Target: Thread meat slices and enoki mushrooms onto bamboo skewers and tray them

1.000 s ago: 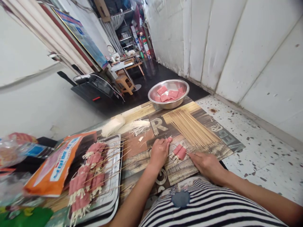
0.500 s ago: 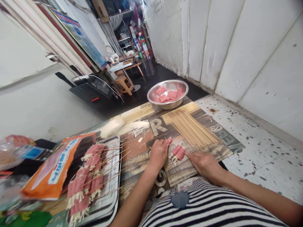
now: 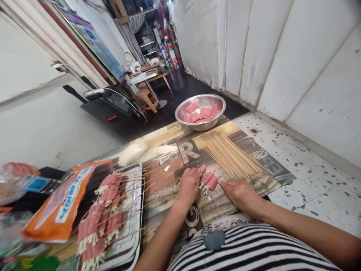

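Close by, on the bench (image 3: pixel 217 205), the left hand (image 3: pixel 189 185) has its grip closed round a small meat roll (image 3: pixel 202 169) at the fingertips. Just beside it, the right hand (image 3: pixel 240 192) has its grip pinched shut on a skewer (image 3: pixel 210 180) with two rolls on it, lying flat. I think it works best to hold the stick low and poke the roll's middle, with fingers away from the tip. On the left, a tray (image 3: pixel 137 210) holds full skewers. Farther off lie bamboo sticks (image 3: pixel 228 154), enoki mushrooms (image 3: pixel 163 150) and a steel bowl (image 3: pixel 201 126) of meat slices.
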Motion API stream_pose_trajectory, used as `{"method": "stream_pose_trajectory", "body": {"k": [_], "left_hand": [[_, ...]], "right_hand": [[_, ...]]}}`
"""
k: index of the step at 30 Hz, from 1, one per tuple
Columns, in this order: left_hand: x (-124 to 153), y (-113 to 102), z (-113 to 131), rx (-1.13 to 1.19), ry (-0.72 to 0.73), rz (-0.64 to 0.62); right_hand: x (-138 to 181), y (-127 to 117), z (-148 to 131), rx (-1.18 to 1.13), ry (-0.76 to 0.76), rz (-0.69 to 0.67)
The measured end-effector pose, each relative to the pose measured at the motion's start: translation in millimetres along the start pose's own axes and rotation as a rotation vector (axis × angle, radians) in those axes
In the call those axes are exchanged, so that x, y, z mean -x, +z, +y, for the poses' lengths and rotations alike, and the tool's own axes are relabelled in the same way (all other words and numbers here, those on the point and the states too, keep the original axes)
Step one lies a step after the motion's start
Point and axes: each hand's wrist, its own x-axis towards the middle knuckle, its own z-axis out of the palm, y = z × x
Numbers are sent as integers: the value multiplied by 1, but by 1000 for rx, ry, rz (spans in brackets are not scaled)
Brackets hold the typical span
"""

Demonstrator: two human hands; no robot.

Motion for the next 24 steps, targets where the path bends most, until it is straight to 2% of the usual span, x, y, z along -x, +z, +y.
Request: {"method": "stream_pose_trajectory", "body": {"k": [7, 15, 21, 24], "left_hand": [[0, -3, -1, 43, -20, 0], [-3, -13, -2, 143, -37, -119], [2, -7, 21, 33, -192, 32], [3, -1, 28, -5, -231, 65]], "right_hand": [[-18, 6, 5, 32, -58, 11], [-22, 14, 10, 34, -94, 48], [-21, 14, 9, 23, -62, 65], [-19, 18, 8, 27, -70, 88]]}}
